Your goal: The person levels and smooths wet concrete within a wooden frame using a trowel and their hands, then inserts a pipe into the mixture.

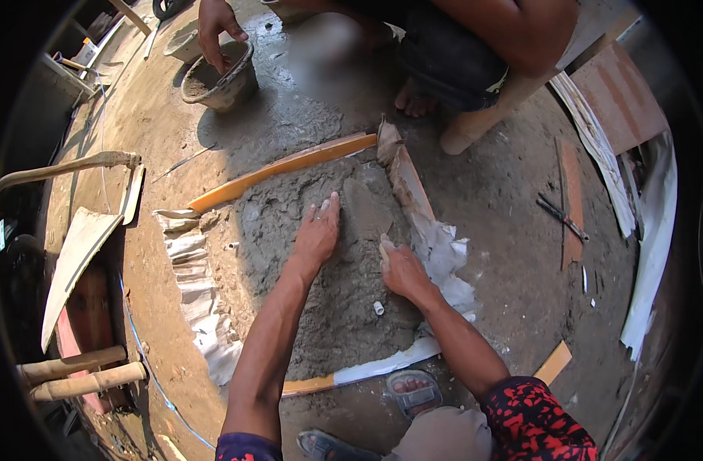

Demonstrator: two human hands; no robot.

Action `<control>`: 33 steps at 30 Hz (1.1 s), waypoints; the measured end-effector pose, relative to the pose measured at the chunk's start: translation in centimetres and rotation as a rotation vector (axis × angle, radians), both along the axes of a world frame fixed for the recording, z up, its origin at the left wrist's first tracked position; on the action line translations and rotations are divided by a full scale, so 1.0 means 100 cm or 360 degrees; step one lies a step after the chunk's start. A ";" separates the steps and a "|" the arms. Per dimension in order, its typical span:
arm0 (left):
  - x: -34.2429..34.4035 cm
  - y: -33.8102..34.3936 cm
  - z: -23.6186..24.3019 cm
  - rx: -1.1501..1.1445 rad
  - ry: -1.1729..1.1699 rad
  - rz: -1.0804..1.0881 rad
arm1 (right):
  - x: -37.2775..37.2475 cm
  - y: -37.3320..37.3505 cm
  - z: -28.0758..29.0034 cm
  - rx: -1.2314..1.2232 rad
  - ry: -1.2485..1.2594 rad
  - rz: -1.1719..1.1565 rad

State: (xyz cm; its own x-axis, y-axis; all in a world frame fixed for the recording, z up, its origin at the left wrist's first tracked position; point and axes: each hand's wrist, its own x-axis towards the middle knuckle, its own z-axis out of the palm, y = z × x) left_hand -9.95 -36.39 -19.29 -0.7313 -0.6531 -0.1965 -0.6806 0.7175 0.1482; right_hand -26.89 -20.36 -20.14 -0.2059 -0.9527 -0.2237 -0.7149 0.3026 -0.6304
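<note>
We see the extended fingers of the left hand laid on wet grey mortar; they lie mostly close together and pinch nothing. The fingers of the right hand are curled around the handle of a trowel. We find the trowel's blade flat on the mortar, just right of the left hand, coated in the same grey material.

The mortar fills most of a shallow frame. We identify its sides as follows: an orange-yellow wooden strip at the far edge, a crumpled pale sheet at the left, a second pale sheet at the right, and a near strip partly covered in white. Dry brown sand occupies the left margin. A short white tube sits in the mortar near the right hand.

Beyond the frame, we note a grey bucket. Its inner wall carries grey-brown residue; we cannot tell its fill level. A co-worker's hand hangs over it, fingertips within the mouth. A second bucket stands just behind; its contents are hidden.
</note>
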 end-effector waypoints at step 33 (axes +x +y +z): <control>0.008 0.008 -0.019 -0.0048 0.0139 0.0089 | 0.024 -0.036 -0.002 0.0044 -0.0139 -0.0246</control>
